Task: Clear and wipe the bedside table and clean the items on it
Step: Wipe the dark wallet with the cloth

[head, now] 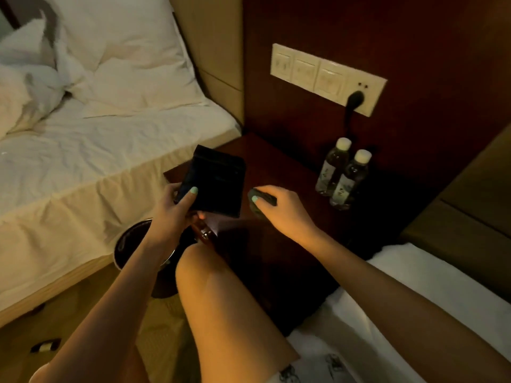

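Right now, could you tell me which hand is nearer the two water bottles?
Right. The right hand, gripping a dark cloth, sits just left of the water bottles; the left hand holds a black pouch farther left.

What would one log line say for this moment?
left hand holds black pouch | right hand grips dark cloth on table | bottles upright
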Demonstrator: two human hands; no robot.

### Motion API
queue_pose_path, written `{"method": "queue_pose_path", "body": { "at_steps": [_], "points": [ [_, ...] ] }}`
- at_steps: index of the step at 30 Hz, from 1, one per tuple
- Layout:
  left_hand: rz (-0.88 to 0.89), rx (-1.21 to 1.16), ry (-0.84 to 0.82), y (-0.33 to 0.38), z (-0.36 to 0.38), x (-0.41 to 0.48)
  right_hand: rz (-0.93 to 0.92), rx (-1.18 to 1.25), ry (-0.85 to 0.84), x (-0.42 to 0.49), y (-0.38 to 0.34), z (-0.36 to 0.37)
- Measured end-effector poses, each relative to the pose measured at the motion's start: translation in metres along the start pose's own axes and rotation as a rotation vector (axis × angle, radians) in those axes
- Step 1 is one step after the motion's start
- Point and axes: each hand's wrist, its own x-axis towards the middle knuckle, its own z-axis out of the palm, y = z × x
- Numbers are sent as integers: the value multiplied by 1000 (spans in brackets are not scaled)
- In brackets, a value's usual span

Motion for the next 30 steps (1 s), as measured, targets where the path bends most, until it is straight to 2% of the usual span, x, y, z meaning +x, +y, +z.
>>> {"method": "queue_pose_path", "body": {
  "at_steps": [6, 15, 18, 21, 24, 27, 28, 30],
  "points": [
    [-83, 110, -141, -17, 57, 35, 185, -27, 135, -19, 72, -66],
    [-426, 263, -516, -65, 117, 52, 405, -2, 376, -63, 149, -119],
    [-504, 256, -562, -79, 132, 45, 431, 13, 417, -72, 163, -126],
    [-506, 320, -588, -88, 145, 40, 442, 24, 422, -72, 169, -128],
    [-285, 708, -534, -98, 156, 37, 443, 38, 423, -72, 173, -125],
    [70, 1368, -456, -102, 168, 28, 441, 36, 416, -71, 176, -120],
    [214, 1504, -430, -105, 171, 25, 440, 33, 412, -71, 176, -119],
    [423, 1487, -510, -116, 177, 20, 437, 24, 396, -72, 178, -116]
  ]
}}
